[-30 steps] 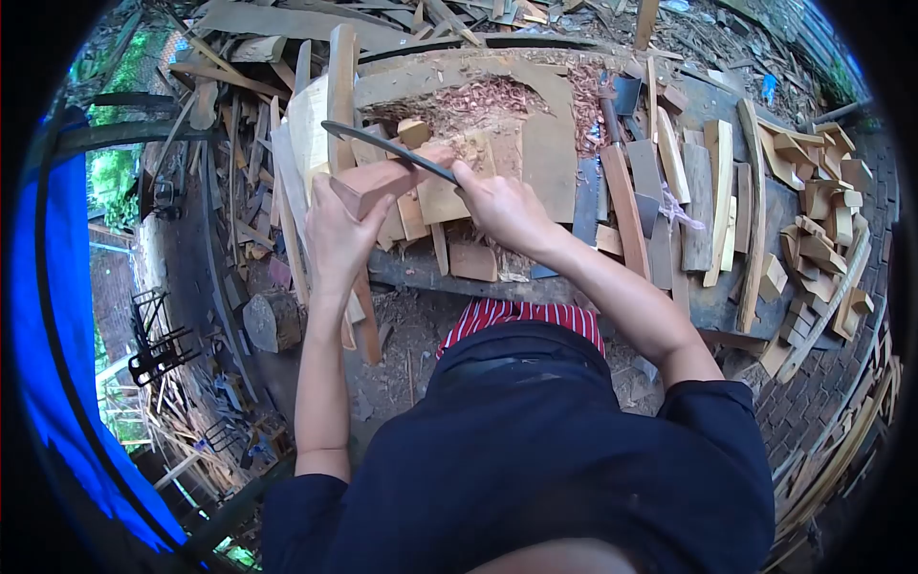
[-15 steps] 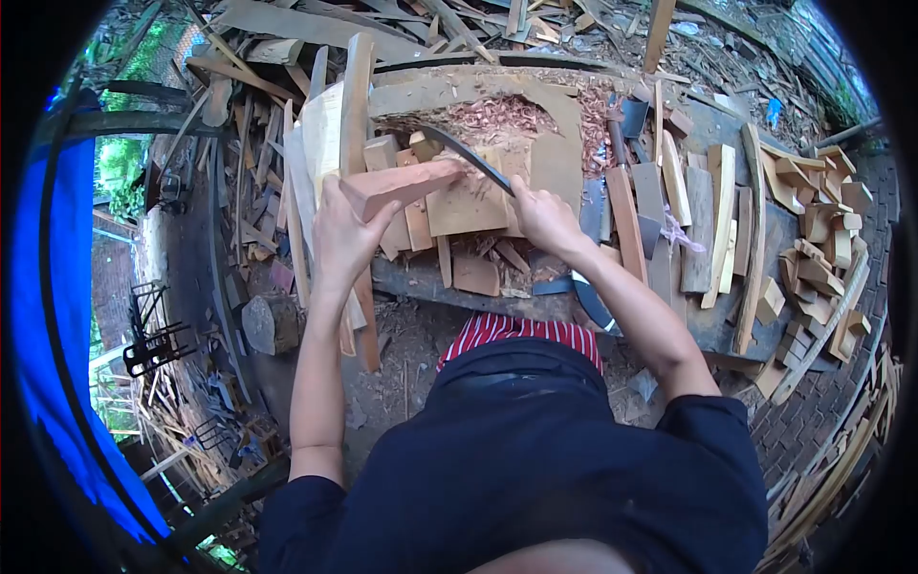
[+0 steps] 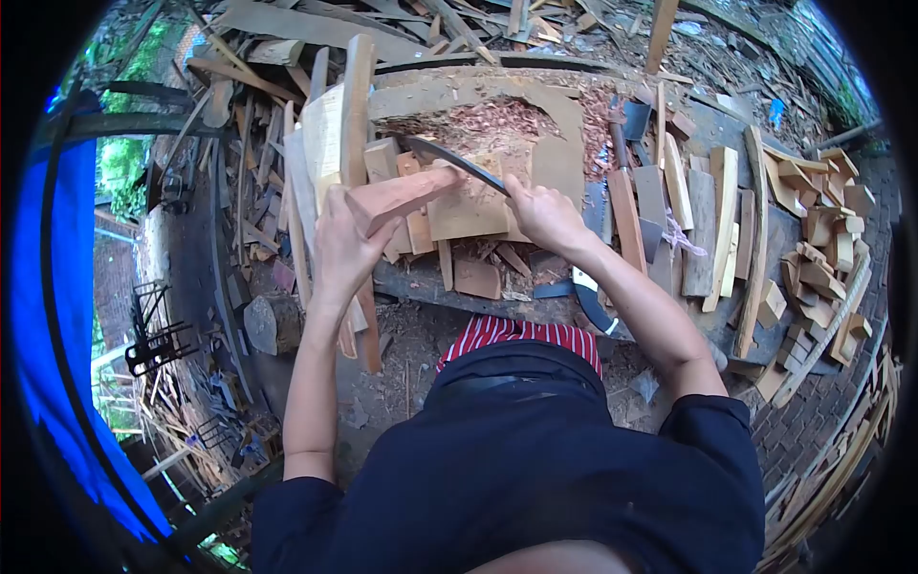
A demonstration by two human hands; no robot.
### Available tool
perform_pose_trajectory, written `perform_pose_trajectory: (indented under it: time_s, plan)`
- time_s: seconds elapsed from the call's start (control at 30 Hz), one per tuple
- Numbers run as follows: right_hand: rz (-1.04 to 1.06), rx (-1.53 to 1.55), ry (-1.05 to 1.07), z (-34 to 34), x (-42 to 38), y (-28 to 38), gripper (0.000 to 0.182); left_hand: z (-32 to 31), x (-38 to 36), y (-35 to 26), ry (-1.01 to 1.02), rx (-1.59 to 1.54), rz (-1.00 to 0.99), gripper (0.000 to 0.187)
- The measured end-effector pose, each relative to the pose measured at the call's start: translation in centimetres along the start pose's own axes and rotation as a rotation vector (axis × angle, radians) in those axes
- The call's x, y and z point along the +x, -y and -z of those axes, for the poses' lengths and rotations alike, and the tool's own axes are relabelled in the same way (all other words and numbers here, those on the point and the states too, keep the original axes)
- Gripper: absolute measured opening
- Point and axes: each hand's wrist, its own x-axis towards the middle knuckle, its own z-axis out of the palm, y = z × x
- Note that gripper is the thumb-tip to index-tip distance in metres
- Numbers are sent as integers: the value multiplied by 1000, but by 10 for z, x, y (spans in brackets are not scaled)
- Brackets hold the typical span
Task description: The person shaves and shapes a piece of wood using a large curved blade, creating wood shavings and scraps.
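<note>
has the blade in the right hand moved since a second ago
Yes, the blade has moved right: a second ago its tip overlapped the tall board; now it sits to the right of that board.

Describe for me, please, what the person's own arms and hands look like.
The left hand and right hand are bare, with no gloves visible. The left forearm and right forearm are uncovered, with no watch or bracelet to be seen. The left sleeve and right sleeve are short, dark navy or black, ending near the elbows.
</note>
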Motion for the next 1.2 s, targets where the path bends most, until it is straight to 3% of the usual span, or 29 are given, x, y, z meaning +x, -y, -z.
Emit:
perform_pose_trajectory:
  time_s: [0.1,0.23,0.3,0.33,0.4,0.47,0.53,0.67,0.73,0.83,0.9,1.0,1.07,1.13,1.2]
  plan:
    - [109,90,-110,46,-4,41,23,0,2,2,9,71,-139,53]
    - [188,285,-236,91,-11,93,23,4,8,-2,69,70,-160,54]
    - [163,222,-204,70,-12,84,21,3,9,-4,50,117,-223,55]
    - [147,85,-88,47,-13,66,20,2,8,-4,43,164,-292,55]
    - [-43,-11,76,5,-2,12,20,1,1,1,34,160,-304,55]
    - [-35,-23,1,-3,-1,-9,20,3,7,8,24,160,-335,55]
    - [-80,-21,20,23,-12,8,20,-3,4,12,78,33,-166,57]
    - [67,189,-207,86,-9,80,13,-2,8,-7,19,133,21,65]
    - [122,247,-320,90,-18,91,12,-2,9,-14,-1,164,34,64]
    - [75,297,-206,46,-21,71,15,-1,11,-26,2,224,93,63]
    - [9,128,-93,-11,-17,25,21,-2,11,-27,29,253,112,64]
    - [-34,107,-89,-1,-18,17,22,-5,13,-14,-42,229,83,64]
    - [-12,171,-106,28,-22,43,22,-6,14,-16,-79,261,12,64]
    - [31,226,-129,62,-19,73,22,-4,19,-26,-36,258,60,64]
    - [170,357,-384,82,-21,96,22,-4,21,-28,2,275,109,64]
